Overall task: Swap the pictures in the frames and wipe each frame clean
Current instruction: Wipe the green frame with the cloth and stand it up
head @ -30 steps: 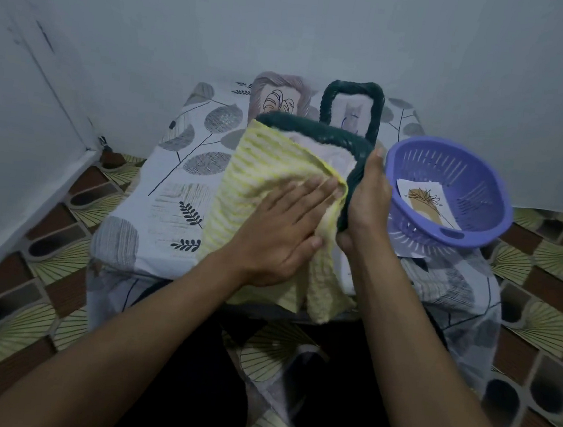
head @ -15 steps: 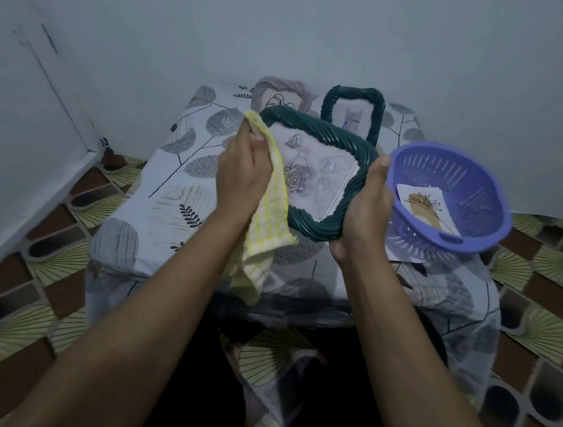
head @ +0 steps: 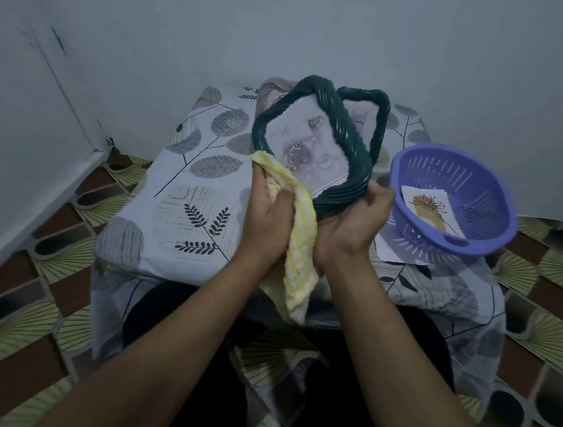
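A dark green ribbed picture frame (head: 355, 144) with a grey rose picture in it is held tilted above the small table. My right hand (head: 355, 220) grips its lower right corner. My left hand (head: 268, 208) holds a yellow striped cloth (head: 299, 249) pressed against the frame's lower left edge; the cloth hangs down past my wrists. A second green frame (head: 380, 119) stands at the back against the wall, half hidden. Behind the held frame a pinkish frame (head: 273, 87) peeks out.
The table wears a leaf-print cloth (head: 188, 204). A purple plastic basket (head: 453, 199) at the right holds a loose picture of a plant (head: 428, 208), with a white paper (head: 393, 251) under it. White walls close in at the back and left; patterned floor tiles surround the table.
The cloth came off the frame's face and moved to its lower left edge. The frame has tipped and turned, and my right hand slid down to its bottom corner.
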`<state>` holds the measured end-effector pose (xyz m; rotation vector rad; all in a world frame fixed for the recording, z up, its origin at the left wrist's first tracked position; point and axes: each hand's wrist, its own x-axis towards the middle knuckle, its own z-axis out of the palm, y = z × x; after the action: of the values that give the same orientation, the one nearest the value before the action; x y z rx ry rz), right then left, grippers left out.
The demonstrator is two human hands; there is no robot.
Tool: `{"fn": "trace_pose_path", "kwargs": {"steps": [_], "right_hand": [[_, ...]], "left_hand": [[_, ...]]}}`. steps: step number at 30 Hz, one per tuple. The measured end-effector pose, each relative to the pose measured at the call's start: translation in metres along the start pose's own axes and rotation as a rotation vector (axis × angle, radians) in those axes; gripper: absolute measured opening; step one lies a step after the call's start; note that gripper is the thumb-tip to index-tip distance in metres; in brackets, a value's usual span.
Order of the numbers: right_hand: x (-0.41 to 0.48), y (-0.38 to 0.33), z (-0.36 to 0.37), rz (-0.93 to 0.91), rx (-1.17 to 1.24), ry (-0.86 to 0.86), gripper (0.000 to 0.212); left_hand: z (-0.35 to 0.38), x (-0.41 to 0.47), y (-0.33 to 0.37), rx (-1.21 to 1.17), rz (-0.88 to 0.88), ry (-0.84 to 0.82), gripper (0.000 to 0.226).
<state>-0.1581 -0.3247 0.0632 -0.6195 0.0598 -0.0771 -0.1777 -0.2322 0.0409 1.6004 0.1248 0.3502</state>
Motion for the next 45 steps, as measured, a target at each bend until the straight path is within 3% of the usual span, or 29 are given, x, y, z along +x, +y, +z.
{"fn": "trace_pose_path", "kwargs": {"steps": [2,7,9,11,16,20,24,29,32,34,37,40,42,45], "right_hand": [[0.000,-0.006,-0.004,0.012,0.011,-0.051,0.027],[0.014,-0.015,-0.013,0.164,-0.037,-0.148,0.056],[0.019,-0.012,-0.011,0.239,-0.145,-0.123,0.066],[0.021,-0.004,-0.009,0.261,-0.233,-0.059,0.063],[0.018,0.013,-0.004,0.200,-0.449,0.056,0.052],[0.017,0.009,-0.009,0.152,-0.538,0.099,0.040],[0.012,0.005,-0.016,0.183,-0.480,0.106,0.044],[0.001,0.019,-0.014,0.184,-0.524,0.077,0.053],[-0.003,0.025,-0.010,0.188,-0.620,0.061,0.049],[-0.002,0.021,-0.007,0.184,-0.661,0.062,0.043],[0.013,0.005,-0.013,0.132,-0.663,0.100,0.045],[0.023,-0.012,-0.026,0.171,-0.472,0.096,0.050],[0.023,-0.014,-0.032,0.182,-0.418,0.095,0.052],[0.021,-0.005,-0.033,0.164,-0.375,0.043,0.053]], "left_hand": [[-0.012,0.007,0.006,0.011,0.041,0.033,0.056],[-0.042,0.027,0.011,0.142,0.127,-0.038,0.045],[-0.048,0.032,0.012,0.302,0.228,-0.075,0.042],[-0.048,0.034,0.010,0.496,0.332,-0.127,0.048],[-0.019,0.006,-0.003,1.126,0.245,-0.219,0.074],[-0.003,-0.027,-0.013,1.082,0.501,-0.330,0.072],[-0.029,-0.009,-0.029,1.156,0.589,-0.362,0.067],[-0.040,0.036,-0.022,1.118,0.170,-0.132,0.067],[-0.017,0.041,-0.003,1.109,0.165,-0.082,0.070],[-0.002,0.030,0.003,1.063,0.306,-0.176,0.073],[-0.001,-0.002,-0.002,0.950,0.554,-0.465,0.068],[-0.020,-0.017,-0.024,1.043,0.775,-0.646,0.065],[-0.032,-0.005,-0.032,1.152,0.771,-0.570,0.063],[-0.036,0.023,-0.028,1.231,0.538,-0.347,0.063]]}}
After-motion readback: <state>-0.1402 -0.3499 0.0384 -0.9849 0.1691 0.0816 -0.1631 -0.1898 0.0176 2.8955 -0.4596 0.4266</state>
